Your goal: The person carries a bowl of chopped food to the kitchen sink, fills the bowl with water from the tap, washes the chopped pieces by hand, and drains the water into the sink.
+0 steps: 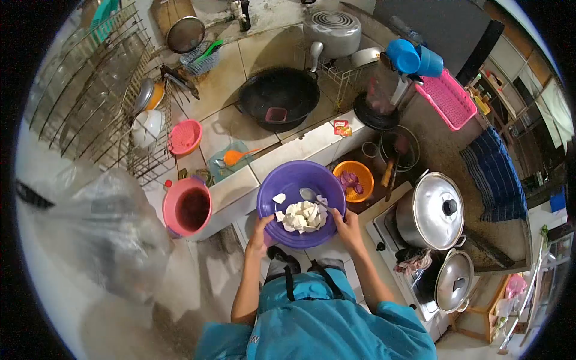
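A purple plastic basin [275,182] is held in front of my body by both hands. My left hand [258,235] grips its near left rim, and my right hand [346,228] grips the near right rim. In the basin lies a heap of white, wedge-like chunks [303,216], with a few pieces apart on the left. A metal spoon [308,194] rests inside, its handle running toward my right thumb; whether the thumb presses on it I cannot tell. The fingers under the rim are hidden.
Beyond the basin stand an orange basket [340,195] with purple-red pieces and a black wok [279,90]. Left is a pink bucket [170,210] of dark liquid, near a wire rack [123,72]. A lidded pot [429,210] and a lidded pan [454,282] sit on the stove at right.
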A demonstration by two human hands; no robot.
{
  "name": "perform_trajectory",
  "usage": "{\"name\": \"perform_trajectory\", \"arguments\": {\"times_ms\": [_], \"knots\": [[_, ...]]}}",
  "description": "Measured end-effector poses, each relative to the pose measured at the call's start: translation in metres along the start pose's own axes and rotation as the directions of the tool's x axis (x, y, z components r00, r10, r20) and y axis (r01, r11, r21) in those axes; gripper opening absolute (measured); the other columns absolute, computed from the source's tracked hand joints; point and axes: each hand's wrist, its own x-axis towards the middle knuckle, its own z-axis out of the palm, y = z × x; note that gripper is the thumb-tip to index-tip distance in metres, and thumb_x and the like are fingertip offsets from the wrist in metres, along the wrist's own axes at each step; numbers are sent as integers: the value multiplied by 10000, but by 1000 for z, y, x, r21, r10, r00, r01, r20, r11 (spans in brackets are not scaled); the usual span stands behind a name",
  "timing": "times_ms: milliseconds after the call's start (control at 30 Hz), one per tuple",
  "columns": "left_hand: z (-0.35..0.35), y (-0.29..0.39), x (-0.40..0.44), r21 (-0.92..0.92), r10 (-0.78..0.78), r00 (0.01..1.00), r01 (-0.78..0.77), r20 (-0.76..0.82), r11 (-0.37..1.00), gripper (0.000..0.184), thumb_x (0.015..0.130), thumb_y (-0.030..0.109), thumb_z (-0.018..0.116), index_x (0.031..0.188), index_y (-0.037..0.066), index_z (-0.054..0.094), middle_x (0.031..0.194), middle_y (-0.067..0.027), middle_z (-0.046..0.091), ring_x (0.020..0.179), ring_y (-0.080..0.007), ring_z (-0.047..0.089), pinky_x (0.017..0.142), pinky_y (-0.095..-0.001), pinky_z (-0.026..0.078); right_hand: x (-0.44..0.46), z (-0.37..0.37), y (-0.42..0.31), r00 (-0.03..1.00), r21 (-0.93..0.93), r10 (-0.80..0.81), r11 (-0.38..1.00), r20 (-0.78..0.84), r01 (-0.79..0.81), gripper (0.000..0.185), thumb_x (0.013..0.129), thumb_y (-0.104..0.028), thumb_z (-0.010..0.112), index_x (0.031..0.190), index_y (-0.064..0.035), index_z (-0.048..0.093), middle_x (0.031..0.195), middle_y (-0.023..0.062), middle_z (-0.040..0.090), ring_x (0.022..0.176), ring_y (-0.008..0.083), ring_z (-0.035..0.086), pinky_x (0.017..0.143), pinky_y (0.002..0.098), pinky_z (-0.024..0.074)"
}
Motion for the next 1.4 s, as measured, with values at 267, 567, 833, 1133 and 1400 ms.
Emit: {"name": "perform_trajectory", "arguments": {"times_ms": [267,567,833,1133,1400], "knots": [[-44,31,73,-38,62,989,-67,-131,997,458,832,309,619,1201,41,579,1152,-89,653,1053,-234,621,955,-394,474,67,57,-32,999,69,30,997,19,-31,265,988,-218,556,978,33,642,820,-33,613,727,58,509,653,241,435],[-36,37,120,-64,221,936,-247,-275,967,436,811,309,556,1171,64,573,1095,-79,636,1022,-239,612,920,-380,483,129,52,-72,989,-517,-113,843,97,147,407,937,-318,588,848,74,651,727,258,644,706,407,646,643,479,494],[-33,29,133,-49,275,896,-310,-348,949,432,815,319,541,1183,94,569,1081,-74,628,1009,-243,612,910,-385,485,140,48,-74,982,-768,-162,616,93,174,505,928,-391,578,696,51,649,669,289,613,677,460,634,616,547,500],[-42,24,148,-85,323,882,-372,-342,924,355,819,319,542,1086,88,578,1038,-68,622,985,-227,602,898,-375,479,142,44,-95,964,-609,-235,749,123,261,297,946,-236,561,783,11,580,693,263,598,678,473,592,618,542,455],[-36,33,143,-102,308,886,-362,-346,927,381,816,302,545,1113,65,572,1065,-83,620,982,-237,602,902,-372,478,137,35,-119,961,-415,-272,869,57,270,265,956,-151,542,769,34,506,669,269,514,619,437,525,573,480,383]]}}
